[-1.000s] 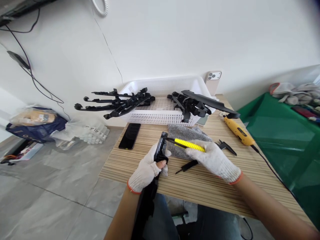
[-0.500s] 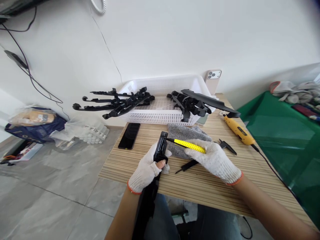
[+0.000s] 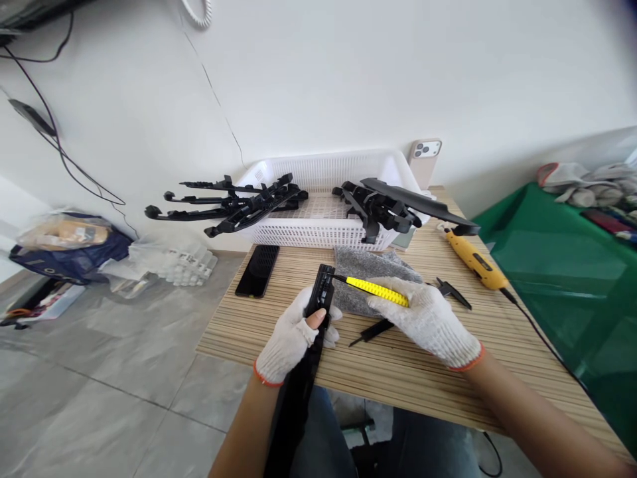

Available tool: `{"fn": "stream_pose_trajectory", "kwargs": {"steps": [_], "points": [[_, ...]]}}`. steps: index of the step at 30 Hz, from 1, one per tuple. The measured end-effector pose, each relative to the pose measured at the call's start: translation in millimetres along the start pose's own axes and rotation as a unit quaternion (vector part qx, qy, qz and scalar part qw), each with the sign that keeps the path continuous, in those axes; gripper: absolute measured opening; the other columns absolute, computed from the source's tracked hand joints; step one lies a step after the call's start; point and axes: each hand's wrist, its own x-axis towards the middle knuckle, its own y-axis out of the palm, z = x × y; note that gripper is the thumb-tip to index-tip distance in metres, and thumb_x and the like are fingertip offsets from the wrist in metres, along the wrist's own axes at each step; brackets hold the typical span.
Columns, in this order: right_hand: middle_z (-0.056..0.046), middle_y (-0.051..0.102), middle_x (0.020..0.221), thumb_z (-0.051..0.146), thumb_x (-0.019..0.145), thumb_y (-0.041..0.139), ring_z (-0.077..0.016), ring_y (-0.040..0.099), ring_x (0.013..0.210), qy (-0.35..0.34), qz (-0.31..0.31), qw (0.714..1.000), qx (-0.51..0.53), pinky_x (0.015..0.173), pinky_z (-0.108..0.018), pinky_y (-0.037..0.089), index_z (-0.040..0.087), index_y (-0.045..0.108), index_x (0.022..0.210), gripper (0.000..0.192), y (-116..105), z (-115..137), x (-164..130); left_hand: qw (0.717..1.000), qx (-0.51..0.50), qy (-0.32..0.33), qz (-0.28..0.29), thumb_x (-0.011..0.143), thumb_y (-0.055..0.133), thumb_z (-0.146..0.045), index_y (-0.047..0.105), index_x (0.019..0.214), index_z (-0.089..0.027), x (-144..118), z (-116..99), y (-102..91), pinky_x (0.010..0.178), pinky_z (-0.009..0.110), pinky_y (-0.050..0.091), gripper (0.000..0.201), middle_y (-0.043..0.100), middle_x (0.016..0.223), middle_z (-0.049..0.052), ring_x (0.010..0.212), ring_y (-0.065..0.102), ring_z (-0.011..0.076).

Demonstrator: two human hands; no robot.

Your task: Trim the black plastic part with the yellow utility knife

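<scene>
a: your left hand [image 3: 293, 335] is clamped round the long black plastic part [image 3: 318, 302], upper end over the near worktop [image 3: 398, 372] edge, lower end running down past it toward your lap.

b: and since a second ago you've slid your grip lower; more of the part's top shows above the glove now, and the thumb sits further down it.

a: right hand [image 3: 428, 318] is closed on the yellow-handled knife [image 3: 377, 290], tip touching the part's upper end, same spot as before. so the tool held and the part shifted, which reads like a fresh stretch of edge brought to the blade.

b: room-wise, the grey cloth [image 3: 373, 272] lies just behind the blade, a black phone [image 3: 257, 270] to your left, loose black offcuts [image 3: 371, 330] near your right wrist. the white basket [image 3: 323, 199] of black parts sits well back, the yellow rotary tool [image 3: 475, 260] off right. open floor lies left of the worktop edge.
</scene>
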Motion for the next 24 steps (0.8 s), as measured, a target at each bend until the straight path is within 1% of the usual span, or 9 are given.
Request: {"fn": "stream_pose_trajectory", "kwargs": {"steps": [3, 6, 9, 12, 14, 18, 20, 22, 24], "points": [[-0.004, 0.076, 0.107, 0.052, 0.082, 0.066, -0.0248, 0.072, 0.096, -0.011, 0.002, 1.000, 0.000, 0.087, -0.037, 0.059, 0.028, 0.076, 0.111, 0.039, 0, -1, 0, 0.999, -0.043, -0.018, -0.012, 0.079, 0.074, -0.051, 0.052, 0.127, -0.018, 0, 0, -0.5, 0.056, 0.029, 0.056, 0.062, 0.071, 0.098, 0.008, 0.062, 0.067, 0.0152], [-0.003, 0.076, 0.107, 0.053, 0.083, 0.064, -0.0253, 0.072, 0.099, -0.014, 0.002, 1.000, 0.008, 0.088, -0.038, 0.059, 0.028, 0.076, 0.112, 0.040, -1, -2, 0, 0.993, -0.109, -0.041, -0.029, 0.078, 0.073, -0.056, 0.057, 0.122, -0.019, 2, -2, -1.8, 0.051, 0.027, 0.054, 0.060, 0.072, 0.092, 0.006, 0.059, 0.066, 0.0155], [-0.003, 0.076, 0.105, 0.056, 0.082, 0.065, -0.0263, 0.072, 0.097, -0.015, -0.008, 1.000, 0.004, 0.088, -0.041, 0.059, 0.029, 0.076, 0.113, 0.042, -3, -4, 0, 0.982, -0.176, -0.062, -0.013, 0.079, 0.071, -0.060, 0.062, 0.122, -0.019, 6, -8, -3.5, 0.046, 0.023, 0.047, 0.060, 0.069, 0.080, 0.002, 0.052, 0.059, 0.0111], [-0.003, 0.076, 0.105, 0.056, 0.082, 0.065, -0.0266, 0.073, 0.096, -0.021, -0.033, 0.999, 0.007, 0.086, -0.040, 0.059, 0.028, 0.076, 0.110, 0.041, -6, -5, 1, 0.975, -0.214, -0.068, 0.006, 0.080, 0.071, -0.060, 0.067, 0.110, -0.017, 13, -17, -4.3, 0.040, 0.019, 0.038, 0.052, 0.060, 0.065, -0.003, 0.042, 0.046, 0.0065], [-0.004, 0.076, 0.104, 0.055, 0.082, 0.064, -0.0260, 0.073, 0.094, -0.026, -0.040, 0.999, 0.017, 0.085, -0.039, 0.060, 0.027, 0.076, 0.110, 0.041, -7, -6, 2, 0.973, -0.221, -0.064, 0.003, 0.081, 0.070, -0.060, 0.068, 0.102, -0.017, 18, -24, -4.1, 0.038, 0.019, 0.036, 0.048, 0.056, 0.060, -0.005, 0.040, 0.043, 0.0062], [-0.004, 0.077, 0.102, 0.055, 0.082, 0.063, -0.0242, 0.073, 0.087, -0.025, -0.036, 0.998, 0.042, 0.081, -0.038, 0.061, 0.024, 0.075, 0.112, 0.044, -9, -4, 2, 0.983, -0.180, -0.046, -0.008, 0.073, 0.074, -0.066, 0.068, 0.090, -0.015, 25, -38, -3.7, 0.042, 0.023, 0.045, 0.055, 0.059, 0.059, -0.003, 0.044, 0.053, 0.0106], [-0.004, 0.077, 0.102, 0.054, 0.083, 0.062, -0.0240, 0.073, 0.088, -0.032, -0.036, 0.998, 0.048, 0.083, -0.039, 0.060, 0.024, 0.075, 0.111, 0.043, -10, -2, 2, 0.989, -0.146, -0.040, -0.007, 0.072, 0.072, -0.070, 0.068, 0.085, -0.014, 26, -44, -4.0, 0.043, 0.025, 0.048, 0.058, 0.060, 0.058, -0.001, 0.045, 0.055, 0.0125], [-0.003, 0.077, 0.102, 0.054, 0.083, 0.061, -0.0242, 0.073, 0.090, -0.040, -0.035, 0.998, 0.044, 0.085, -0.040, 0.059, 0.025, 0.076, 0.111, 0.042, -10, -1, 1, 0.991, -0.130, -0.024, -0.012, 0.075, 0.069, -0.070, 0.068, 0.085, -0.014, 27, -49, -3.8, 0.044, 0.025, 0.048, 0.056, 0.060, 0.058, -0.001, 0.045, 0.054, 0.0120], [-0.003, 0.077, 0.102, 0.054, 0.083, 0.061, -0.0244, 0.073, 0.090, -0.048, -0.035, 0.997, 0.041, 0.086, -0.041, 0.059, 0.026, 0.076, 0.111, 0.042, -10, -1, 0, 0.992, -0.126, -0.002, -0.022, 0.078, 0.069, -0.066, 0.069, 0.090, -0.014, 26, -50, -2.7, 0.046, 0.023, 0.048, 0.053, 0.060, 0.060, -0.001, 0.047, 0.055, 0.0110]]}}
